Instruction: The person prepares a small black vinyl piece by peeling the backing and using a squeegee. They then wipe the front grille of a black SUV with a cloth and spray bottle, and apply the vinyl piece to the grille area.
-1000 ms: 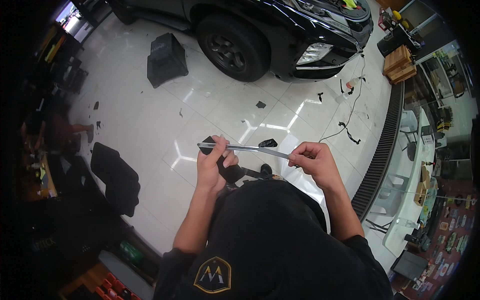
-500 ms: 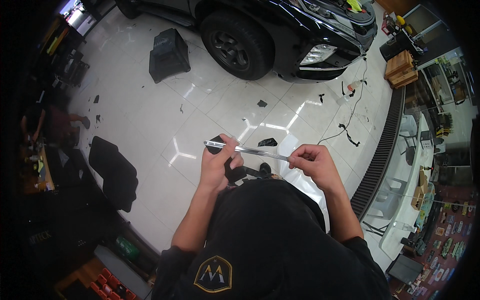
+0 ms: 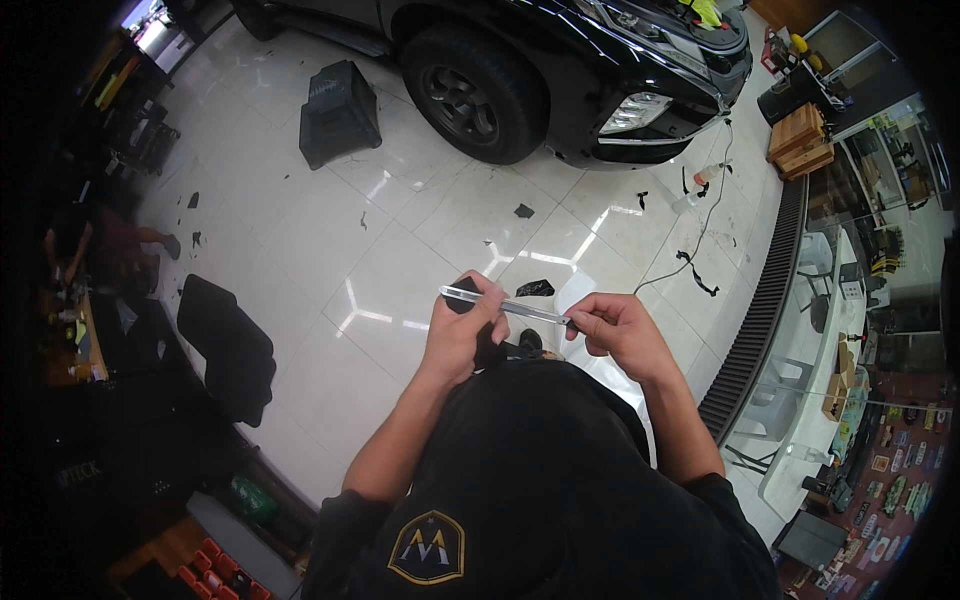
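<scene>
Both my hands hold a slim silver snap-off knife [image 3: 535, 312] in front of my waist, slanting down to the right. My left hand [image 3: 460, 335] is closed round its wider, slotted end. Behind those fingers a flat black piece [image 3: 462, 296] is also in the left palm; its kind is hard to tell. At the knife's narrow right end, my right hand [image 3: 610, 325] pinches with thumb and fingertips, a small dark bit showing there. Below the hands, one dark shoe [image 3: 530, 340] shows, beside a white sheet [image 3: 575, 290] on the floor.
A black car [image 3: 470, 100] stands ahead, with a black step stool [image 3: 340, 115] beside its wheel. Black mats [image 3: 225, 350] lie at left. Black scraps [image 3: 535, 288] and a cable [image 3: 700, 240] are on the tiles. A drain grate [image 3: 755, 310] and white table [image 3: 820, 400] run along the right; another person [image 3: 110, 240] is at far left.
My left hand has moved right and my right hand slightly left and down, so they are closer together. Less of the knife's narrow part shows between them.
</scene>
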Demonstrator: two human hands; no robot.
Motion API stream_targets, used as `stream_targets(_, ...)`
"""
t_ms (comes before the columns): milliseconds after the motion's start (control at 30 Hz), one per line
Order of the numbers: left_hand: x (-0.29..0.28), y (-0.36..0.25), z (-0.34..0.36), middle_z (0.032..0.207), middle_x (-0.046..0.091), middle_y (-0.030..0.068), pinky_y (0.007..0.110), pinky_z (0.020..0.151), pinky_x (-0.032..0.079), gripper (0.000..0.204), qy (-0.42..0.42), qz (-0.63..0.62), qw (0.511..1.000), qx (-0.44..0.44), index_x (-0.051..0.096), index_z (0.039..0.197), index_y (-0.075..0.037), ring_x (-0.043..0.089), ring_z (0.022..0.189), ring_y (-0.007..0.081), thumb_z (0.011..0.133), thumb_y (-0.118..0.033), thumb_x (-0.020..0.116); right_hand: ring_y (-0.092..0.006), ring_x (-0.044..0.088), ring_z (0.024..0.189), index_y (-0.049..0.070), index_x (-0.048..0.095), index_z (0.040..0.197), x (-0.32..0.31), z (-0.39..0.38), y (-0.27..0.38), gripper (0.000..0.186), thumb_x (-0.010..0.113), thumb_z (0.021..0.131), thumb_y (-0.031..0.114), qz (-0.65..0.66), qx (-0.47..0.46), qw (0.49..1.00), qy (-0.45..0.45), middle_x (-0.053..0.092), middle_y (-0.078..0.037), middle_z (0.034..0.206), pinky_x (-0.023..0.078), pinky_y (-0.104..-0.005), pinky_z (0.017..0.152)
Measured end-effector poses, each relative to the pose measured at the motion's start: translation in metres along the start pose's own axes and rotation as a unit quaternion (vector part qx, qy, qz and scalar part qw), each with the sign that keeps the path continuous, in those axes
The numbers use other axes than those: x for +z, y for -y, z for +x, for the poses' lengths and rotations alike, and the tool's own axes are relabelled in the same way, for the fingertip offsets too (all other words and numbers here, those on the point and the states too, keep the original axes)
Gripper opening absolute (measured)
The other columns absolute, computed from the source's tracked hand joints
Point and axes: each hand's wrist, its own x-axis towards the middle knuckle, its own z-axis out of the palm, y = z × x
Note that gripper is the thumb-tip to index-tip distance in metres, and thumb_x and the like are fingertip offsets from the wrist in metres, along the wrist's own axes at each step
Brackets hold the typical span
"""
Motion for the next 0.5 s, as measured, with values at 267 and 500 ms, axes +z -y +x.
stream_targets(267, 0.0007, 0.006, -0.0012, 0.064, 0.051, 0.0027, 0.026, 0.051, 0.039, 0.02, -0.001, 0.001, 1.0, -0.005, 0.054, 0.086, -0.003, 0.051, 0.054, 0.0114, 0.099, -0.017, 0.061, -0.0037, 0.046, 0.057, -0.001, 0.066, 0.096, 0.0062, 0.0046, -0.0045, 0.014, 0.061, 0.096, 0.013, -0.028, -0.013, 1.0, 0.004, 0.067, -0.004, 0.081, 0.035, -0.0197, 0.052)
stream_targets(500, -0.0045, 0.0069, -0.0032, 0.063, 0.051, 0.0024, 0.026, 0.052, 0.039, 0.021, 0.006, 0.029, 1.0, 0.007, 0.054, 0.085, -0.003, 0.051, 0.054, 0.0112, 0.099, -0.017, 0.062, -0.0052, 0.048, 0.061, -0.001, 0.066, 0.096, 0.0057, 0.009, -0.0107, 0.015, 0.062, 0.096, 0.014, -0.008, -0.002, 1.0, 0.019, 0.067, -0.004, 0.082, 0.038, -0.0206, 0.055)
